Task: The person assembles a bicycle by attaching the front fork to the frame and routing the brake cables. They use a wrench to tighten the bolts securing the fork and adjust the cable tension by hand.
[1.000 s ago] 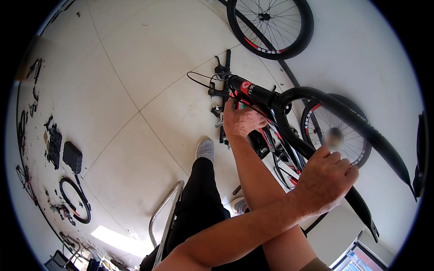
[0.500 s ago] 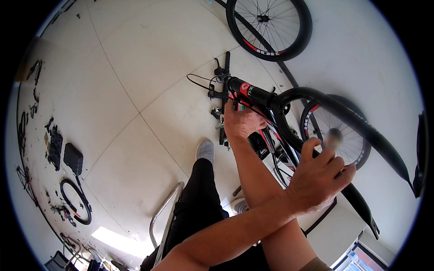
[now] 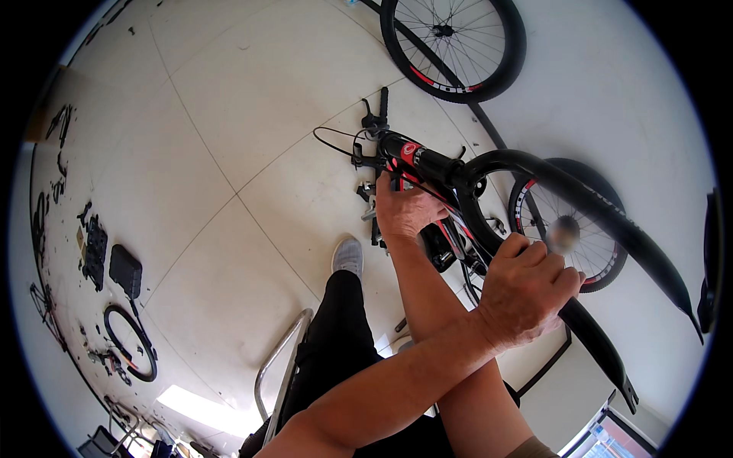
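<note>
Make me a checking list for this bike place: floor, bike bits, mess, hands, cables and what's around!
Surface: pale tiled floor with thin joint lines and dark specks.
Job's things: black-and-red bike frame, black fork and handlebar.
Clutter: dark boxy thing, loose wheel and small dark parts on the floor at picture left.
Hands: left hand has its grip closed around a fork leg; right hand is on the frame, fingertips partly hidden. Forearms cross.
Cables: thin black cable loops out beside the handlebar.
Surroundings: white wall, two bigger-looking wheels near it, bent metal tube by the person's leg.
</note>
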A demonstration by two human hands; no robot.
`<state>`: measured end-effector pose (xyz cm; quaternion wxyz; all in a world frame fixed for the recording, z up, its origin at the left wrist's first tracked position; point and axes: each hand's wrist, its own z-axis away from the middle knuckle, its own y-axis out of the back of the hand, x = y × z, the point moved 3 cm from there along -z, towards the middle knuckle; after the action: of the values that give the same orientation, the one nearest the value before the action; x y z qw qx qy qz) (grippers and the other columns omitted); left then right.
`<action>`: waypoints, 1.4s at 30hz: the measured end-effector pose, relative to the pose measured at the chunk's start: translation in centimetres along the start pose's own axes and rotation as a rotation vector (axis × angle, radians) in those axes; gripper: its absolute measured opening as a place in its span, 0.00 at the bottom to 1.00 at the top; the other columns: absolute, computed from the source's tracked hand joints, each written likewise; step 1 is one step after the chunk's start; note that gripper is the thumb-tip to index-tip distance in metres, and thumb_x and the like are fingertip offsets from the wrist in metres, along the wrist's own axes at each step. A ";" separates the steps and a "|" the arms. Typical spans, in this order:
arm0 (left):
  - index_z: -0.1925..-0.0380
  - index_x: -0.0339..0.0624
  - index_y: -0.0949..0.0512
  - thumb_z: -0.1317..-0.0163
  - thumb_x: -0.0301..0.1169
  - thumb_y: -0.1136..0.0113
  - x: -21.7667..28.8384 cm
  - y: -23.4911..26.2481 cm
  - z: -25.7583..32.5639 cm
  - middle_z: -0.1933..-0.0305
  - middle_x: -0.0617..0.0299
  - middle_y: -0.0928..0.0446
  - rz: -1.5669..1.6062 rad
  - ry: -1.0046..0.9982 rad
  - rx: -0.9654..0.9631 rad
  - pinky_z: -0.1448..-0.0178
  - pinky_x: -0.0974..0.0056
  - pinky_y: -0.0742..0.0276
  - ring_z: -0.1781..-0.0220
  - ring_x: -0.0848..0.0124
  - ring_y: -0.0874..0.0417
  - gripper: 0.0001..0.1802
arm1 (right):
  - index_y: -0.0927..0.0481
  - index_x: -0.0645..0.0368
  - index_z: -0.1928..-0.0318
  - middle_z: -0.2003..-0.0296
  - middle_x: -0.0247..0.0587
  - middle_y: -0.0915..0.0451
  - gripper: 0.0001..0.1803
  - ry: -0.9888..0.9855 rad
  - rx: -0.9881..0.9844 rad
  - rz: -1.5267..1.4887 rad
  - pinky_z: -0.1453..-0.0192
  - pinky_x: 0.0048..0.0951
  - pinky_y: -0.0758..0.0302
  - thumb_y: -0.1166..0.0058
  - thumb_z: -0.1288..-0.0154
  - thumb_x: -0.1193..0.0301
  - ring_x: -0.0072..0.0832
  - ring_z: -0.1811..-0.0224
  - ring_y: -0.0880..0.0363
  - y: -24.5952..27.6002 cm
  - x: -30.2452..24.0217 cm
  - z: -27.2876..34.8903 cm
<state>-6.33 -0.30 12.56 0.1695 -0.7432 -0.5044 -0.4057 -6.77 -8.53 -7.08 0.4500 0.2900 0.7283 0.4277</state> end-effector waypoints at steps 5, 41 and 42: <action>0.84 0.47 0.32 0.52 0.31 0.30 0.0 -0.1 0.0 0.82 0.67 0.33 0.023 0.005 0.026 0.65 0.62 0.37 0.78 0.68 0.31 0.16 | 0.25 0.60 0.45 0.44 0.56 0.29 0.40 -0.004 -0.020 -0.028 0.38 0.58 0.45 0.35 0.54 0.48 0.57 0.38 0.38 0.0 0.1 -0.1; 0.84 0.50 0.28 0.69 0.28 0.32 -0.1 0.6 -0.4 0.83 0.69 0.33 0.030 0.047 -0.212 0.67 0.64 0.40 0.77 0.69 0.30 0.12 | 0.21 0.58 0.54 0.49 0.54 0.27 0.28 0.014 0.135 -0.058 0.40 0.65 0.48 0.41 0.57 0.57 0.62 0.41 0.40 -0.7 -0.4 0.2; 0.84 0.50 0.28 0.69 0.28 0.32 -0.1 0.7 -0.3 0.83 0.69 0.33 0.031 0.053 -0.222 0.67 0.64 0.40 0.77 0.69 0.30 0.12 | 0.21 0.58 0.54 0.50 0.53 0.27 0.28 0.012 0.136 -0.061 0.41 0.64 0.47 0.41 0.57 0.58 0.61 0.41 0.39 -0.7 -0.5 0.4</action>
<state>-5.87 -0.90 12.80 0.1059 -0.7539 -0.4404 -0.4760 -6.22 -9.14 -7.60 0.4380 0.2949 0.7669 0.3648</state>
